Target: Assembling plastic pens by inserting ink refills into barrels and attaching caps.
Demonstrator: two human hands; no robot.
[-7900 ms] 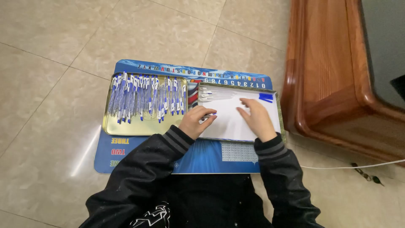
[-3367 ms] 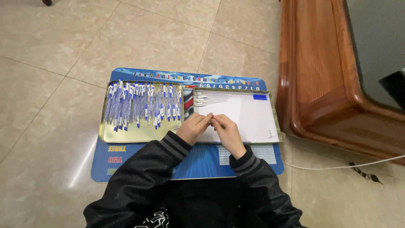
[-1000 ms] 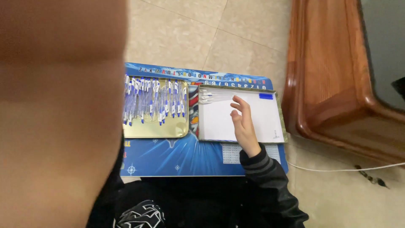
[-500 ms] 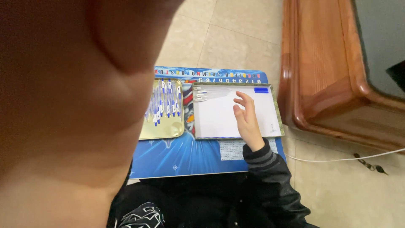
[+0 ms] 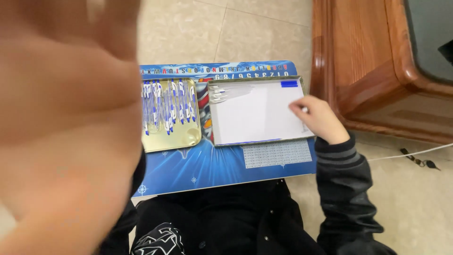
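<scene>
My left hand (image 5: pixel 66 132) is raised very close to the camera. It is a large blur over the left third of the view, and its fingers cannot be made out. My right hand (image 5: pixel 317 118) lies at the right edge of a flat white box (image 5: pixel 255 115), with its fingers curled onto that edge. Left of the box stands a gold tray (image 5: pixel 181 139) holding several blue-and-white pens (image 5: pixel 167 104) laid side by side. A few silvery pen tips (image 5: pixel 218 94) show at the box's top left corner. Box and tray rest on a blue printed mat (image 5: pixel 212 165) on the floor.
A wooden furniture base (image 5: pixel 368 71) stands close on the right, just past the mat. A thin white cable (image 5: pixel 410 153) with a small dark end lies on the beige floor tiles at the right. My dark jacket and lap fill the bottom of the view.
My left hand rose from the white box up to the camera and now covers the left of the view. My right hand slid from the middle of the box to its right edge.
</scene>
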